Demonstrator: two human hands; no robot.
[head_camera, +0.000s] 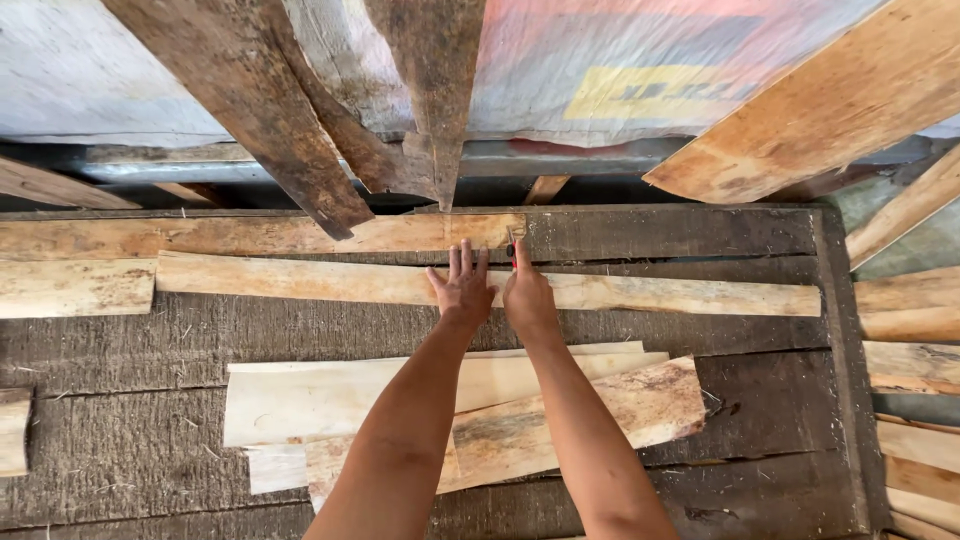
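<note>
While both forearms stretch up from the bottom edge of the frame, everything sits like this, near to far:

Nearest stack: pale offcut boards (340, 400) lie overlapped in the lower centre, and the forearms cross over them without touching, as far as can be told.

Workbench: dark, weathered planks (130, 350) fill the lower two thirds of the frame, with bits of straw and dust on them.

Left hand: left hand (462, 288) lies flat, palm down, fingers spread and released, pressing on the long pale strip just left of centre.

Right hand: right hand (527, 295) rests on the same strip, just beside the left one, fingers pinched round a small red-tipped marker (511, 243); how tight that pinch is, hard to say.

Long pale strip: long pale strip (640, 292) runs almost the full width across the middle of the frame, under both hands.

Second strip: a browner board (250, 236) lies just beyond it, centre left; the marker's tip is at this board's right end.

Leaning boards: dark rough planks (250, 100) slant down from the top centre, and a lighter orange plank (820, 110) slants in the upper right.

Far back: a grey sheet (90, 70) with a red and yellow patch covers the top of the frame.
</note>
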